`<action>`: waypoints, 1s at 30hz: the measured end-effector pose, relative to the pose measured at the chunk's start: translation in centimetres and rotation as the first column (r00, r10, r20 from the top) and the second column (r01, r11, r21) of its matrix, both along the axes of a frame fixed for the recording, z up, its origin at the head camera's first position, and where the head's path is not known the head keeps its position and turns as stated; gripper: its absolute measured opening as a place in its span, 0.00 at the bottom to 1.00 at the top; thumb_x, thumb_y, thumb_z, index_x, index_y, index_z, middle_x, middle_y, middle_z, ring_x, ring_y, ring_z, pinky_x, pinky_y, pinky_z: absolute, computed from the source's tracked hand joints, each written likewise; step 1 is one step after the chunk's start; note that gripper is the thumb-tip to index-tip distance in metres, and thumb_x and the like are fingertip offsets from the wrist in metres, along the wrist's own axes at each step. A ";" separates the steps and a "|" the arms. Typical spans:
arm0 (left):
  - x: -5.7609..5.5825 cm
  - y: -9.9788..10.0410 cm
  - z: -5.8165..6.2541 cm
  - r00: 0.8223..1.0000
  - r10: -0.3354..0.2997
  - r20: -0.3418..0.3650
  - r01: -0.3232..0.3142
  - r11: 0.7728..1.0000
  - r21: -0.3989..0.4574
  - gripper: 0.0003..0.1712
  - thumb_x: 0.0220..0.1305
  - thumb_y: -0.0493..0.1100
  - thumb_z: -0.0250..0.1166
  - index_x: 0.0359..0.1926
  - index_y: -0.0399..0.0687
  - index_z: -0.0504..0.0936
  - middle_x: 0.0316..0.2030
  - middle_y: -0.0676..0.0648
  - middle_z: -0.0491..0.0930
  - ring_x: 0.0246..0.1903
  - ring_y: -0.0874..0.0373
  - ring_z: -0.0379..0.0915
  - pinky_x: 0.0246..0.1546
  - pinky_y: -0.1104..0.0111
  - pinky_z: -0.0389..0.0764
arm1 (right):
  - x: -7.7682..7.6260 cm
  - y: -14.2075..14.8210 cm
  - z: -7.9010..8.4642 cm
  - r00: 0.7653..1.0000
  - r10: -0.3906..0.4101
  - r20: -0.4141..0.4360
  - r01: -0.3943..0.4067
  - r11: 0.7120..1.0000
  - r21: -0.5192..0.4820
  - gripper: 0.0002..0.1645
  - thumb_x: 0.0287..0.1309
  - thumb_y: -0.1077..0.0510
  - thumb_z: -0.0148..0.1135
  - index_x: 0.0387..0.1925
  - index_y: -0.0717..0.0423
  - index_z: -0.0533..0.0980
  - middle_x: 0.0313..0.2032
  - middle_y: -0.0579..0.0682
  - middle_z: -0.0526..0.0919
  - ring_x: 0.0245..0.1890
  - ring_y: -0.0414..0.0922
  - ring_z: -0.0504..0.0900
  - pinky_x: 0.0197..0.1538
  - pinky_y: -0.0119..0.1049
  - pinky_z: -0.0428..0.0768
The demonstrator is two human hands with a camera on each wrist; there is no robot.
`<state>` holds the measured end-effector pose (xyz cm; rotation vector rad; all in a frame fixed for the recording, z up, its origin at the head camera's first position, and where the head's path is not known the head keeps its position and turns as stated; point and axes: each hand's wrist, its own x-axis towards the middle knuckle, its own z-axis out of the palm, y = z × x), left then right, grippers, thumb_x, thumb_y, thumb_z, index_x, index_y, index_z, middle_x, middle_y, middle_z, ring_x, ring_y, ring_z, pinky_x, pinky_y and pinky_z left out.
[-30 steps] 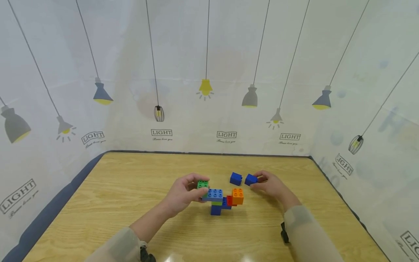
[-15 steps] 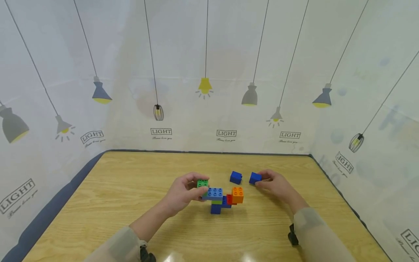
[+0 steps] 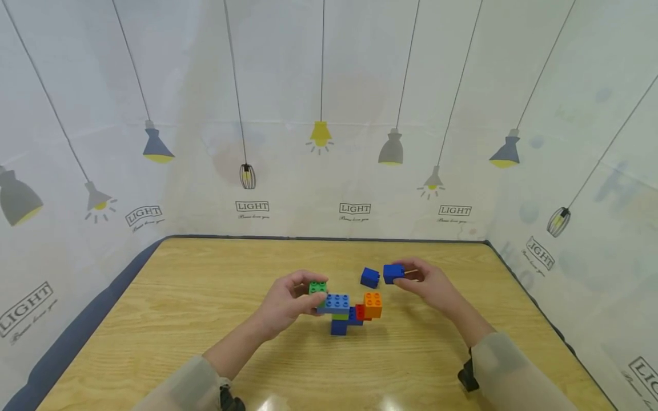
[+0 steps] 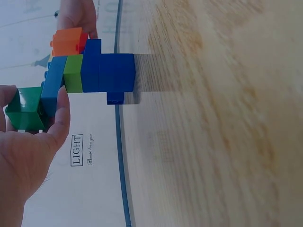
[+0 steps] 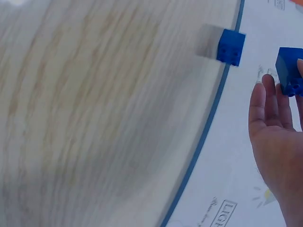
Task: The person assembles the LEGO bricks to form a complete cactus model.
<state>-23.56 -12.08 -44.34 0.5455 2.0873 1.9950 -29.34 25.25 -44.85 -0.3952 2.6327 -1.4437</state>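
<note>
In the head view my left hand [image 3: 284, 303] holds the end of a toy-brick build by its green brick [image 3: 317, 287], thumb along the light blue brick [image 3: 337, 303]. Below come a lime brick [image 4: 74, 74] and a dark blue brick [image 3: 338, 327] at the table; a red brick [image 3: 360, 312] and an orange brick [image 3: 372, 305] sit toward the right. My right hand [image 3: 430, 286] pinches a loose blue brick [image 3: 393, 274] between thumb and fingers, raised off the table. Another blue brick [image 3: 369, 277] lies just left of it; the right wrist view shows its studs sideways.
The wooden table [image 3: 205, 319] has a dark blue edge [image 3: 329, 238] at the back. Behind it hangs a pale curtain [image 3: 288, 142] printed with lamps.
My right hand first slid its blue brick rightward, away from the other one, then raised it and brought it back left, turned somewhat. The left hand and the build have stayed put.
</note>
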 end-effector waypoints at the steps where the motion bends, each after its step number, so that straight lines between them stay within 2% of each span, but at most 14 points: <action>1: 0.0 0.0 0.0 1.000 0.001 -0.001 -0.001 1.000 -0.001 0.21 0.76 0.39 0.71 0.65 0.39 0.83 0.46 0.45 0.79 0.46 0.53 0.83 0.50 0.51 0.94 | 0.2 -0.3 0.3 1.000 0.013 -0.010 -0.013 1.000 -0.011 0.32 0.75 0.46 0.72 0.74 0.49 0.76 0.64 0.60 0.83 0.62 0.55 0.85 0.63 0.47 0.89; 8: -0.1 -0.1 0.0 1.000 0.001 0.013 -0.001 1.000 0.001 0.21 0.76 0.39 0.72 0.65 0.40 0.83 0.46 0.46 0.80 0.47 0.54 0.83 0.49 0.56 0.95 | 1.5 -1.8 1.6 0.994 0.089 -0.064 -0.093 0.994 -0.062 0.30 0.76 0.49 0.71 0.74 0.48 0.77 0.65 0.60 0.83 0.62 0.56 0.86 0.61 0.42 0.90; 14: 0.0 -0.1 0.0 1.000 0.003 0.025 -0.003 1.000 0.005 0.21 0.75 0.39 0.72 0.65 0.40 0.83 0.46 0.45 0.80 0.46 0.53 0.83 0.49 0.53 0.94 | 2.3 -3.5 2.6 0.984 0.142 -0.109 -0.149 0.987 -0.059 0.29 0.76 0.51 0.70 0.74 0.48 0.78 0.67 0.59 0.83 0.62 0.55 0.86 0.62 0.38 0.89; 23: 0.2 0.1 0.3 0.999 0.009 0.038 -0.009 1.000 0.007 0.20 0.76 0.39 0.72 0.65 0.44 0.84 0.47 0.45 0.79 0.48 0.53 0.83 0.49 0.56 0.95 | 3.0 -5.9 3.3 0.975 0.212 -0.067 -0.219 0.968 -0.124 0.29 0.74 0.56 0.72 0.72 0.53 0.77 0.60 0.61 0.87 0.56 0.54 0.88 0.56 0.36 0.91; 27: 0.2 0.1 0.3 0.999 0.008 0.031 -0.008 1.000 0.003 0.20 0.76 0.39 0.71 0.65 0.44 0.84 0.47 0.46 0.79 0.48 0.53 0.83 0.49 0.56 0.95 | 3.2 -6.8 3.3 0.968 0.242 -0.071 -0.249 0.961 -0.118 0.26 0.74 0.55 0.73 0.68 0.53 0.79 0.59 0.59 0.87 0.54 0.53 0.88 0.55 0.34 0.91; 30: 0.2 0.1 0.4 1.000 0.006 0.030 -0.006 1.000 0.003 0.20 0.77 0.39 0.71 0.66 0.44 0.84 0.47 0.46 0.79 0.48 0.54 0.83 0.49 0.55 0.94 | 3.4 -7.4 3.4 0.962 0.261 -0.081 -0.267 0.961 -0.076 0.25 0.73 0.52 0.73 0.67 0.51 0.81 0.57 0.55 0.88 0.54 0.52 0.87 0.56 0.34 0.89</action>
